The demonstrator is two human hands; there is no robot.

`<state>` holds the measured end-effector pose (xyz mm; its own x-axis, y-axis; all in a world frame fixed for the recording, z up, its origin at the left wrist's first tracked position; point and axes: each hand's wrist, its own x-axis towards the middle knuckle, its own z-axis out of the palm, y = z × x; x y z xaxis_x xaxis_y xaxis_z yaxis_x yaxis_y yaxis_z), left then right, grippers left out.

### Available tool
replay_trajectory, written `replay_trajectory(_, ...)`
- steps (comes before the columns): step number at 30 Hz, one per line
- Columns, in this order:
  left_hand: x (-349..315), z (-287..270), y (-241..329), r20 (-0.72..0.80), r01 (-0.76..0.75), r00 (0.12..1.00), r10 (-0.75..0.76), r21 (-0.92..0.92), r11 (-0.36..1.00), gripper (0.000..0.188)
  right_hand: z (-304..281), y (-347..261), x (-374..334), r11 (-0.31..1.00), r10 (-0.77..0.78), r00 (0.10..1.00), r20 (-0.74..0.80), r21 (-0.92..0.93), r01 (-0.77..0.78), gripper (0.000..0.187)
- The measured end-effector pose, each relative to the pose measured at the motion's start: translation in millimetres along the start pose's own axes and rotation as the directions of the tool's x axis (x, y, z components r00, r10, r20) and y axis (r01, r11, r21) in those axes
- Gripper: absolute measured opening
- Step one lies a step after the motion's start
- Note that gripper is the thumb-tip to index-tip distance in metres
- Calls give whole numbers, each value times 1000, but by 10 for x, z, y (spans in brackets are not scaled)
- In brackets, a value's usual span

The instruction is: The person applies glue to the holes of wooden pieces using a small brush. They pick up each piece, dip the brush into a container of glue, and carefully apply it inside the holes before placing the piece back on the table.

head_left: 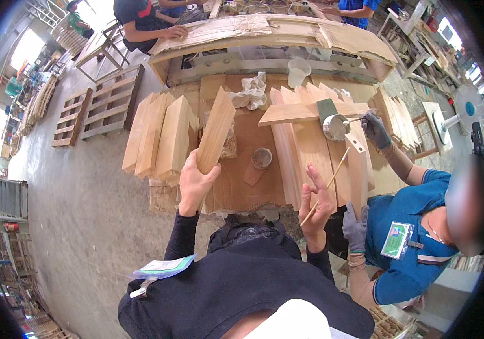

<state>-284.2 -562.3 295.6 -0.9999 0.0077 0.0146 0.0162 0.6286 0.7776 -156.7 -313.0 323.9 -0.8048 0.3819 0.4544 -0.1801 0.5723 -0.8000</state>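
Note:
My left hand [195, 183] grips the near end of a long pale wooden plank [216, 130], holding it on edge over the brown cardboard-covered table [247, 186]. My right hand [315, 206] pinches a thin wooden stick [332, 179] that points up and right toward a row of planks [304, 150] lying flat. A small round cup [261, 158] stands on the table between my hands.
A co-worker in a blue shirt at my right, wearing grey gloves, holds an upright wooden piece [357, 169] and dips a brush into a metal pot [335, 127]. Stacked planks [160, 135] lie at the left. Pallets [92, 110] rest on the floor. Other people work at the far bench [276, 34].

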Motion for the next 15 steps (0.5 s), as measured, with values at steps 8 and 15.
replay_trajectory(8, 9, 1, -76, -47, -8, 999, 6, -45, 999, 61, 19, -2, -32, 999, -34, 999, 21, 21, 33, 35)
replay_trajectory(15, 12, -4, -29, -69, -5, 998, 3, -38, 999, 60, 39, -2, -29, 997, -74, 996, 52, 16, 73, 38)
